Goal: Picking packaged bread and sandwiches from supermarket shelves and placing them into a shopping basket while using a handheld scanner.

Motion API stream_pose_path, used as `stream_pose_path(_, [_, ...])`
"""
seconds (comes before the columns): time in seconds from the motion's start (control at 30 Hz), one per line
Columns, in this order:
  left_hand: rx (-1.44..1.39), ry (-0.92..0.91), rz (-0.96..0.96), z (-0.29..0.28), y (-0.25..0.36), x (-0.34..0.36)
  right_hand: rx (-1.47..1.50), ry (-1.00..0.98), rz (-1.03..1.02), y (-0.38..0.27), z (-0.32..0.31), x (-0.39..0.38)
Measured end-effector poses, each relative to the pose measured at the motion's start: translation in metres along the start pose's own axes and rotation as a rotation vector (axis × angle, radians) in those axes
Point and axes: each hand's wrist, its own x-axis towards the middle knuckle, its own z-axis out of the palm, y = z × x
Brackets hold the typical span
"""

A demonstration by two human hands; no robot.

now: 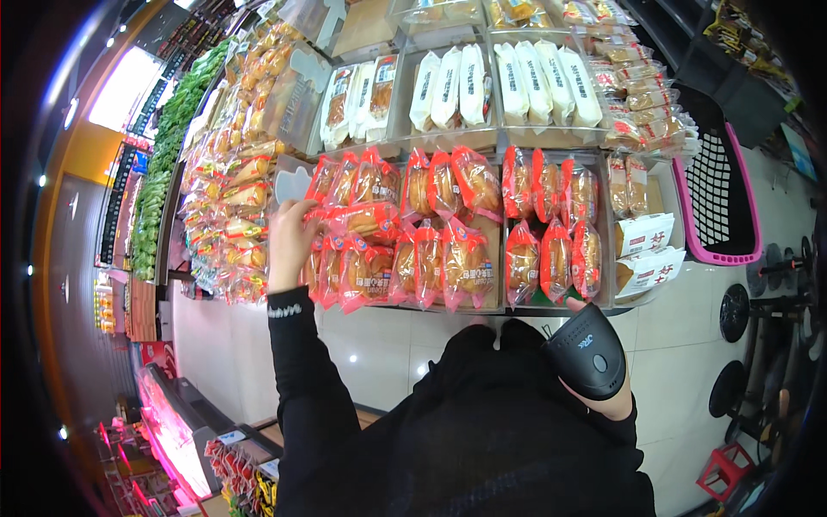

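Observation:
My left hand (291, 237) pinches the left end of a red-wrapped bread package (366, 222), which lies crosswise among upright red-wrapped breads (457, 263) in clear compartments. A clear divider with a pale tab (291, 181) stands just beside my fingers. My right hand (603, 403) holds a black handheld device (587, 355) with an oval button, low at the front right edge of the display, mostly covering my fingers. Near it are more red packages (556, 267) and white paper-bagged goods (646, 271).
Behind are trays of white packages (534, 82); bagged pastries (241, 198) fill the left. A pink-rimmed black basket (732, 241) stands at right, with a red stool (724, 470) lower down. Leafy greens (168, 155) line a far-left shelf. Tiled floor (663, 379) surrounds my feet.

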Motion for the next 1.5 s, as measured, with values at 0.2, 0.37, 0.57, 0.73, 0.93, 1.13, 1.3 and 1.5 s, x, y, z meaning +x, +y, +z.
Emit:
stream_pose_path(0.2, [-0.041,0.337,0.119,-0.054,0.078,-0.033,-0.019,0.048,-0.025,-0.006,0.028,-0.009])
stream_pose_path(0.37, [-0.254,0.287,0.286,-0.033,0.101,-0.052,-0.119,0.146,0.049,-0.005,0.057,-0.025])
stream_pose_path(0.57, [-0.535,0.032,0.311,0.024,0.136,-0.07,-0.094,0.308,0.147,0.004,0.056,-0.066])
stream_pose_path(0.73, [-0.671,-0.049,0.444,0.046,0.194,-0.071,-0.106,0.453,0.248,0.008,0.039,-0.088])
stream_pose_path(0.93, [-0.701,-0.174,0.571,0.07,0.3,-0.065,-0.062,0.495,0.189,0.03,-0.033,-0.137])
stream_pose_path(1.13, [-0.728,-0.261,0.793,0.103,0.429,-0.062,-0.003,0.736,0.235,0.061,-0.103,-0.195])
stream_pose_path(1.3, [-0.772,-0.326,0.843,0.126,0.502,-0.057,0.039,0.793,0.316,0.07,-0.149,-0.229])
stream_pose_path(1.5, [-0.71,-0.414,0.857,0.145,0.542,-0.034,0.072,0.803,0.385,0.079,-0.198,-0.229])
